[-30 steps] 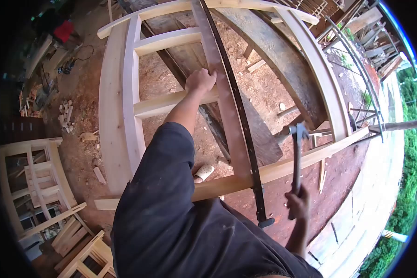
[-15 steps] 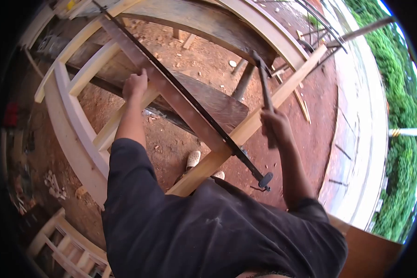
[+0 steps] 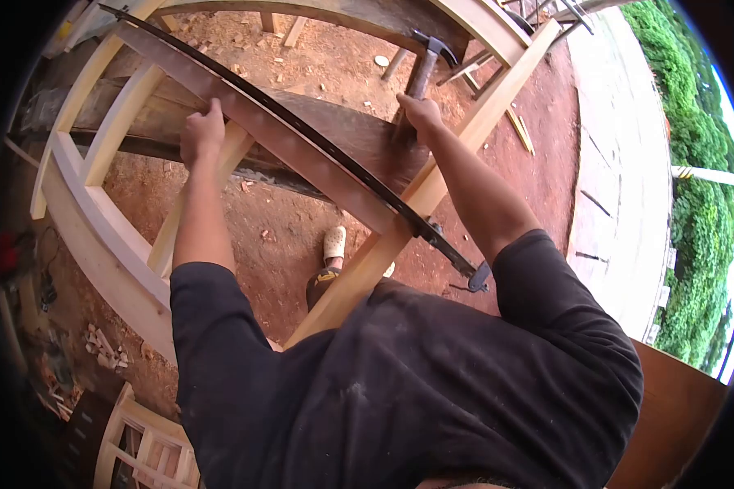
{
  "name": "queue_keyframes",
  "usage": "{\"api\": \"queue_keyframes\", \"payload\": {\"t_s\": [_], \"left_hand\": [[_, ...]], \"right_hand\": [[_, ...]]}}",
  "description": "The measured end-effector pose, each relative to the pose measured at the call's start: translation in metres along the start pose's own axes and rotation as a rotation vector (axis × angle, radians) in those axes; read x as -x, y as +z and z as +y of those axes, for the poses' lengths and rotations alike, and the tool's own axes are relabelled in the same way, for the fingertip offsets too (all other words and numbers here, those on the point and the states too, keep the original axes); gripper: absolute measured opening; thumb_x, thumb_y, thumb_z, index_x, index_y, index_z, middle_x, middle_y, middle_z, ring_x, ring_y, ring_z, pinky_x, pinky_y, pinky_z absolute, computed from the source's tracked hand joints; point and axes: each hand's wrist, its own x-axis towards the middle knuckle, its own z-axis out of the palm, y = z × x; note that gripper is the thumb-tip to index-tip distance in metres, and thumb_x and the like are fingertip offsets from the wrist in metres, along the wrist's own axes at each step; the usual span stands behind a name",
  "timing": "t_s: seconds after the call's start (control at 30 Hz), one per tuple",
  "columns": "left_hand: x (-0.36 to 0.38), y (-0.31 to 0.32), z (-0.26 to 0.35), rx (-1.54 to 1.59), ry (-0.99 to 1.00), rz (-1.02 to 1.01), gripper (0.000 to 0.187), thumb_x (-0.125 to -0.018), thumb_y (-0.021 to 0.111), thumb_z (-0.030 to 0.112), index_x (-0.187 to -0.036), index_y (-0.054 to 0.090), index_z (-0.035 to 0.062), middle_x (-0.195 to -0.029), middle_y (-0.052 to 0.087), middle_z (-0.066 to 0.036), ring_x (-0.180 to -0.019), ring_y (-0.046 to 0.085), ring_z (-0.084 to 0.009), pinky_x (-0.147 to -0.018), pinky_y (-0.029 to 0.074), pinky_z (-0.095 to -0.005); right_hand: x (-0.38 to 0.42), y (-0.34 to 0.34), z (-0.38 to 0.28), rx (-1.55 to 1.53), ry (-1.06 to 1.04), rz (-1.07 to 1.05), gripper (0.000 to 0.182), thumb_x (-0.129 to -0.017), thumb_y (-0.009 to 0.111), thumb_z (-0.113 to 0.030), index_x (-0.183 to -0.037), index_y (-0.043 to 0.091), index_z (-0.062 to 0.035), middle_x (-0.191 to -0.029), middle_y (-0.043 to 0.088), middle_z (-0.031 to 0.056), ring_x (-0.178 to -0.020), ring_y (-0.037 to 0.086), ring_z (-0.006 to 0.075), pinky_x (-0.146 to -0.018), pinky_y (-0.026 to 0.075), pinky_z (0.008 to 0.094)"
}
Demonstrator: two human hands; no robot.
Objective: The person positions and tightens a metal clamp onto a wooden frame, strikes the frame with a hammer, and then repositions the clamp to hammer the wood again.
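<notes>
- My right hand [image 3: 420, 112] was wrapped tight around the handle of the hammer [image 3: 426, 63], fingers fully curled so no gap showed between them.
- The hammer's dark metal head stood above and beyond my knuckles, raised off the wood — its claw pointed away toward the far end of the frame.
- My left hand [image 3: 203, 133] was closed over the edge of the reddish-brown plank [image 3: 302, 159], thumb side against the wood, fingers folded down over the far edge where I could not see their tips.
- Just beyond those fingers ran the long black bar clamp [image 3: 359, 183], lying along the plank from the far left corner down to its foot near my right sleeve.
- Under my left fingers a pale crosspiece [image 3: 194, 200] of the wooden frame [image 3: 98, 244] met the plank.
- Between my 2 hands the plank and the clamp crossed diagonally; below my right forearm the frame's pale near rail [image 3: 400, 236] slanted past.
- Well below both hands, on the red dirt, stood my foot in a light shoe [image 3: 334, 243].
- Down past my left elbow another small wooden frame [image 3: 139, 452] lay on the ground.
</notes>
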Motion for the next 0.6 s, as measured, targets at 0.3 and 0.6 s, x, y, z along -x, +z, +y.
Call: {"api": "queue_keyframes", "payload": {"t_s": [0.3, 0.6], "left_hand": [[-0.019, 0.009, -0.027, 0.066, 0.13, 0.159, 0.074, -0.082, 0.058, 0.064, -0.108, 0.068, -0.0044, -0.111, 0.068, -0.025, -0.101, 0.067, -0.0345, -0.088, 0.05, -0.0457], [0.233, 0.03, -0.031, 1.052, 0.61, -0.315, 0.024, -0.09, 0.065, 0.017, -0.069, 0.056, 0.0097, -0.065, 0.049, 0.002, -0.062, 0.047, -0.0075, -0.058, 0.037, -0.0258]], "right_hand": [[0.113, -0.175, 0.05, -0.206, -0.463, -0.222, 0.032, -0.095, 0.058, -0.016, -0.121, 0.065, 0.003, -0.09, 0.072, 0.0105, -0.077, 0.068, 0.014, -0.073, 0.055, 0.028], [0.235, -0.221, 0.271, -0.491, 0.161, -0.249, 0.048, -0.104, 0.043, -0.042, -0.119, 0.062, -0.0005, -0.107, 0.069, 0.0105, -0.095, 0.064, 0.0185, -0.083, 0.05, 0.0346]]}}
